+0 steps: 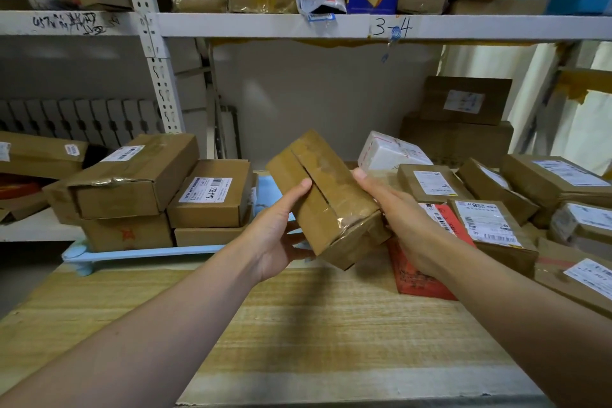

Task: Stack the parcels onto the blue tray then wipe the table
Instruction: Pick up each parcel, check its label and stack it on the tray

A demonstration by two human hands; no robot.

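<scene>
A brown taped cardboard parcel (326,195) hangs tilted in the air above the wooden table (298,325). My left hand (281,228) grips its left side, thumb on top. My right hand (400,219) holds its right side from beneath, thumb up along the edge. To the left lies the light blue tray (139,253), with several brown boxes (132,172) stacked on it in two layers. More parcels (490,222) are piled on the table's right side, among them a red flat package (417,275) and a white box (390,151).
A white metal shelf (298,25) runs overhead, loaded with boxes and bags. A shelf upright (159,76) stands behind the tray. Two large boxes (460,122) sit stacked at the back right. At the far left, another shelf holds a long box (39,152).
</scene>
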